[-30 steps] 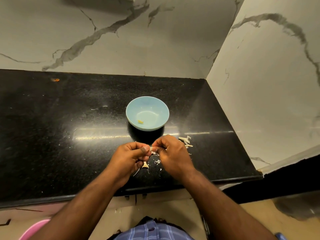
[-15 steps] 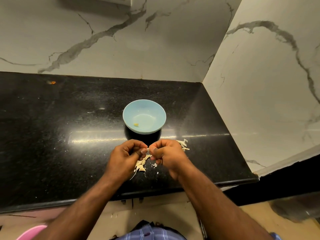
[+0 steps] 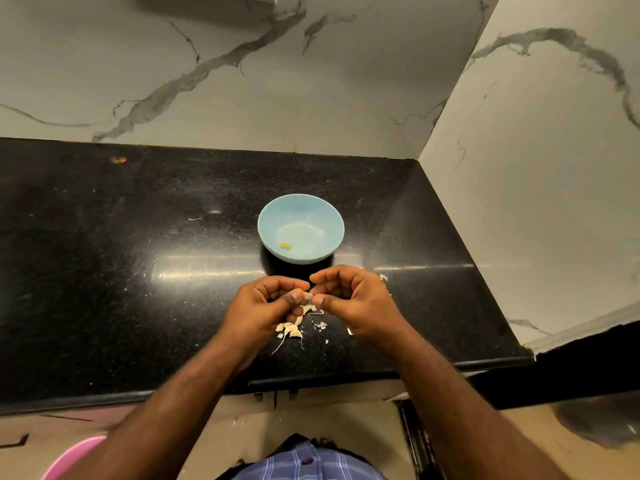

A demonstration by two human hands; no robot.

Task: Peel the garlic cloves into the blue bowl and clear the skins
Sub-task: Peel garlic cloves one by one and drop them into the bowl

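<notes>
A small clove (image 3: 307, 296) is pinched between both thumbs just in front of the bowl (image 3: 300, 228), with the left hand (image 3: 266, 306) and right hand (image 3: 353, 303) curled in tight around it. So fingers are clamped together on the clove, not spread. The bowl sits on the counter (image 3: 104, 271) right past the hands, and one yellowish peeled piece (image 3: 285, 244) is already lying in it.

Stuff that could go sideways from here, just guessing:

- The clove is tiny and probably slick once skin comes off, so it could be squirted out of the pinch and lost on the dark counter or over the near edge onto the floor.
- More cloves (image 3: 291, 330) are piled under the left hand, mixed with skins (image 3: 320, 325). Unpeeled ones could easily be swept away with the trash when skins get cleared.
- Skin bits could be flicked into the bowl since it's so close, which kind of defeats the point.
- Flakes are also scattered by the right hand, nearer the wall (image 3: 383, 278), and are easily missed on cleanup.
- The bowl looks light, so it could be knocked by a knuckle.
</notes>
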